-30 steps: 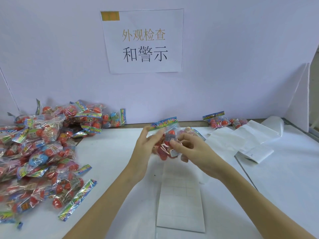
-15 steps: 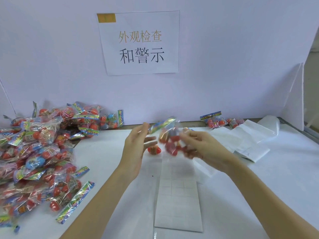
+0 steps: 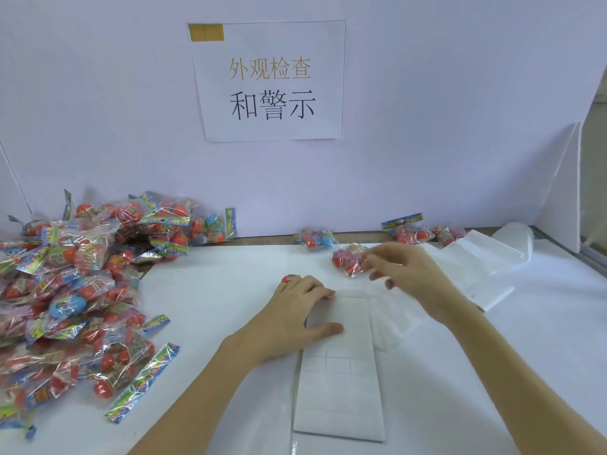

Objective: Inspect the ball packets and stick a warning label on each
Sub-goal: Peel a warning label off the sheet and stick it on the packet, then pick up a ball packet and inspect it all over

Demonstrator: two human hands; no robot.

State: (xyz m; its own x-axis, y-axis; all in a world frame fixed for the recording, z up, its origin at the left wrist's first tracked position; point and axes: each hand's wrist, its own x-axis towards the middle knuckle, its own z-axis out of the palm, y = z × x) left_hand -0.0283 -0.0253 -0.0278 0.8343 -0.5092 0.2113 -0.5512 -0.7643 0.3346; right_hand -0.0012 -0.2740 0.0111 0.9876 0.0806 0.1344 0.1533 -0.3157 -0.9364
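Observation:
A white label sheet [image 3: 341, 389] with a faint grid lies on the table in front of me. My left hand [image 3: 295, 316] rests flat on its upper left corner, fingers straight. A small red ball item [image 3: 289, 278] peeks out behind those fingers. Farther right, a ball packet [image 3: 346, 261] with red balls lies on the table. The blurred fingertips of my right hand [image 3: 405, 274] are spread and touch its right edge. A big pile of ball packets [image 3: 82, 290] fills the left side.
Single packets lie along the back edge: one [image 3: 317, 239] at centre and two [image 3: 410, 231] [image 3: 450, 234] at the right. Folded white backing paper [image 3: 476, 261] trails off to the right. A printed sign [image 3: 269, 80] hangs on the back wall, and a white partition [image 3: 561, 192] stands at the right.
The packet I held up with both hands now lies on the table to the right. My left hand let go and dropped onto the label sheet; my right hand moved right with the packet.

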